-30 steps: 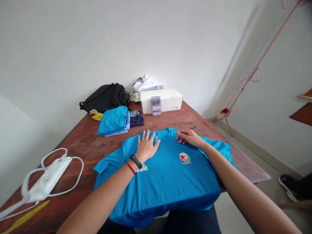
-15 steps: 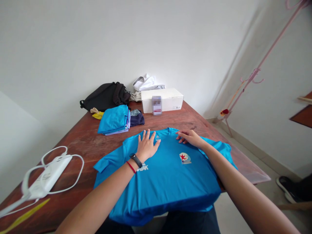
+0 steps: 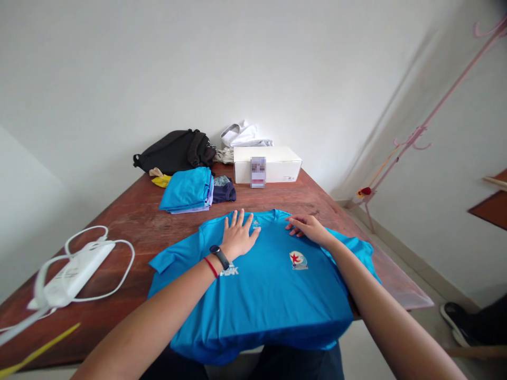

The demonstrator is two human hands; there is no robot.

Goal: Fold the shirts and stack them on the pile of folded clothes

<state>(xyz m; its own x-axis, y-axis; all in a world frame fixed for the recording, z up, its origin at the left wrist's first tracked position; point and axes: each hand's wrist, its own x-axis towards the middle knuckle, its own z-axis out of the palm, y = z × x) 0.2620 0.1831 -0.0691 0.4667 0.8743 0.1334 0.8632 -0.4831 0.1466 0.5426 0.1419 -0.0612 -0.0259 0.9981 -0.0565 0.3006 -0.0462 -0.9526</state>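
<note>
Near edge of the table (image 3: 130, 232): your left hand (image 3: 237, 237), fingers spread, and right hand (image 3: 311, 228), fingers loosely together, lie flat on a blue T-shirt (image 3: 277, 301).

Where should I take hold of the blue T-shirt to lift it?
Probably the collar of the blue T-shirt, coming from the far side: the shirt lies flat with that edge away from you, just beyond your left hand and right hand.
</note>
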